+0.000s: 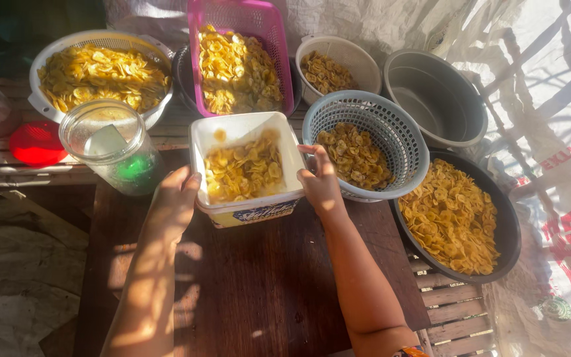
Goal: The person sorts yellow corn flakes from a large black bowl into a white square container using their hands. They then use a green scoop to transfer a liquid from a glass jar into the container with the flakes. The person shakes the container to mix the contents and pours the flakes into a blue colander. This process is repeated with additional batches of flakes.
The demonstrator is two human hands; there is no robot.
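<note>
Two hands grip a white square tub point(246, 165) of yellow chips on the dark wooden table point(259, 284): the left hand point(174, 198) clasps its left wall, the right hand point(320, 182) its right wall. A blue label point(257, 213) runs along the tub's near side. Just right sits a grey-blue basket point(401, 132) of chips; left, a clear jar point(110, 149) beside a red lid point(36, 143). A pink basket point(236, 53) stands behind.

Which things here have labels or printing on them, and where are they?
White square tub: centre, between left hand and right hand, blue label on its front.
White sack: right edge, red printing and a small green round mark.
</note>
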